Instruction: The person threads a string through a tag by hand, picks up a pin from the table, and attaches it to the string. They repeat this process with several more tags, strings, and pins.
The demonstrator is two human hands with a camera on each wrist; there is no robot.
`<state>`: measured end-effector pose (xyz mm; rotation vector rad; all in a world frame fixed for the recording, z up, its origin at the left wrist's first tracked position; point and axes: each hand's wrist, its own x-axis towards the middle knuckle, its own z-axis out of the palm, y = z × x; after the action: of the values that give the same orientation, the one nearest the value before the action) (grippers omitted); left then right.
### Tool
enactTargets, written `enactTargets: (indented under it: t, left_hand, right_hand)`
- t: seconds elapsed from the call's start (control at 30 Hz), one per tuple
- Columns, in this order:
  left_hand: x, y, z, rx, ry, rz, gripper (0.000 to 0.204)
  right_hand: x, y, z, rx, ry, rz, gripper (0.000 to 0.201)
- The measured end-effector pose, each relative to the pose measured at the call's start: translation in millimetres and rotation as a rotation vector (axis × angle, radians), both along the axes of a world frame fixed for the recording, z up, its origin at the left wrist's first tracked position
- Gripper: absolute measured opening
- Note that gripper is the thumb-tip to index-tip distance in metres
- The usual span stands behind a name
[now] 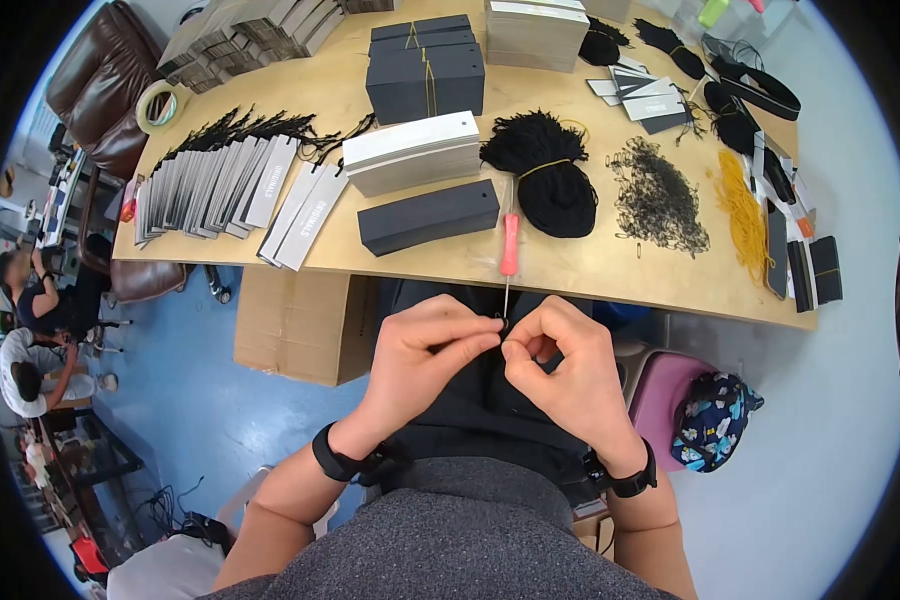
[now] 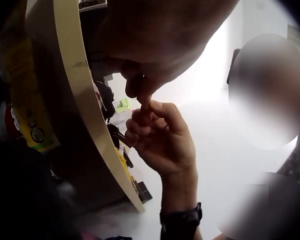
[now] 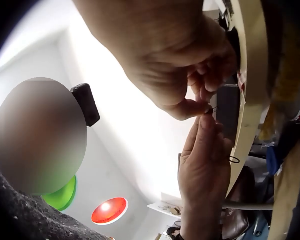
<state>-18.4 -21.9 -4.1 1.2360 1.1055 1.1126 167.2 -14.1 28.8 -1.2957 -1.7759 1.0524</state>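
Note:
In the head view the left hand (image 1: 420,355) and right hand (image 1: 570,370) meet fingertip to fingertip below the table's front edge. Thumb and forefinger of each pinch a small dark piece (image 3: 209,109), mostly covered by the fingertips. A thin black loop (image 3: 234,159) shows beside the left hand (image 3: 205,170) in the right wrist view; whether it joins the piece, I cannot tell. Just above the hands, a red-handled tool (image 1: 510,245) lies with its thin metal shaft over the table edge.
On the table (image 1: 570,272) are a dark card stack (image 1: 428,217), a white stack (image 1: 412,152), a black cord bundle (image 1: 555,190), a pile of small dark clips (image 1: 658,198), yellow cords (image 1: 740,215) and fanned grey tags (image 1: 210,190). A cardboard box (image 1: 295,325) stands below left.

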Motion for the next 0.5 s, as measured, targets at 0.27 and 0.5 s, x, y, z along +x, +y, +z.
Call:
enactTargets:
  t: [0.27,0.5]
  left_hand:
    - [-6,-3,12,0.327,0.318,-0.052,0.013]
    - [-15,1,14,-0.296,-0.197,-0.216,0.014]
  right_hand:
    - [8,2,5,-0.071,0.154,0.045,0.011]
    - [12,4,4,0.040,0.108,0.183,0.013]
